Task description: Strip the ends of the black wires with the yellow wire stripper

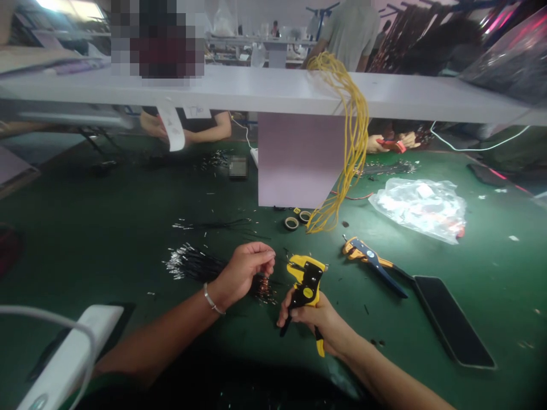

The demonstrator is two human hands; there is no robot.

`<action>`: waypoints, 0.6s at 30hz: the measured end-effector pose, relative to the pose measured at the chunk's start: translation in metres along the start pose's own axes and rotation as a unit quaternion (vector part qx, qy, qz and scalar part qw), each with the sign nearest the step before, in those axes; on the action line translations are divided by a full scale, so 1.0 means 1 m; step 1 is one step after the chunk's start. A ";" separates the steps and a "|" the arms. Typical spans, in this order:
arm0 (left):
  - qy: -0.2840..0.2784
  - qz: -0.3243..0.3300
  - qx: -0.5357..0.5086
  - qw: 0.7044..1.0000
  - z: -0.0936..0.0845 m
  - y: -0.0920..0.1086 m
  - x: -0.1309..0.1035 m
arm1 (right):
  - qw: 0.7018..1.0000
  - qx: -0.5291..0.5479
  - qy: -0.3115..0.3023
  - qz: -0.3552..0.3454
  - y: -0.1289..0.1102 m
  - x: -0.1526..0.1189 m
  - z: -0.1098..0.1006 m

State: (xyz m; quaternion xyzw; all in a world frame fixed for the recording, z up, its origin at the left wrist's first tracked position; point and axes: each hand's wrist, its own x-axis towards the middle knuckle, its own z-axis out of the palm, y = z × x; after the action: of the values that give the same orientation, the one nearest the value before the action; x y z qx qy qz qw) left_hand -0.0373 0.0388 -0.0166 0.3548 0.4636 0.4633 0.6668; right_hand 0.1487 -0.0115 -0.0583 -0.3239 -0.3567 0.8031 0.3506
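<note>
A white label (197,112) on the shelf (239,94) begins "17", rest unclear.

- Flat green desk (498,279), carrying:
- bundle of thin black silver-tipped wires (194,265)
- orange-and-navy wire stripper (372,259)
- black rectangular phone (453,320)
- crumpled clear plastic bag (421,206)

Looks like a wiring workshop, with a wire stripper (371,257) and black wires (203,265) on the worktop (128,222), co-workers (209,135) along its far edge.
</note>
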 end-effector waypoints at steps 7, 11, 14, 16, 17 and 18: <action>-0.007 -0.029 0.010 1.000 0.008 -0.005 -0.007 | 1.000 -0.021 -0.013 0.004 0.007 0.002 -0.004; -0.009 -0.030 -0.014 0.999 0.010 -0.007 -0.008 | 1.000 -0.020 -0.010 0.002 0.010 0.003 -0.005; -0.004 -0.024 -0.027 0.999 0.011 -0.008 -0.008 | 1.000 -0.027 -0.010 0.005 0.009 0.003 -0.005; -0.002 -0.025 -0.024 0.999 0.012 -0.008 -0.009 | 0.999 -0.031 -0.011 0.005 0.008 0.002 -0.004; -0.002 -0.028 -0.021 0.999 0.012 -0.009 -0.009 | 0.999 -0.033 -0.011 0.005 0.008 0.002 -0.003; -0.003 -0.031 -0.016 0.999 0.012 -0.009 -0.009 | 0.999 -0.036 -0.011 0.003 0.008 0.001 -0.003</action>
State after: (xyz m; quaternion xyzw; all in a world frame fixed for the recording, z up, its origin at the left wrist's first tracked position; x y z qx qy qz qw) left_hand -0.0246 0.0272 -0.0187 0.3307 0.4649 0.4489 0.6878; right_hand 0.1474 -0.0132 -0.0662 -0.3281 -0.3882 0.7946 0.3322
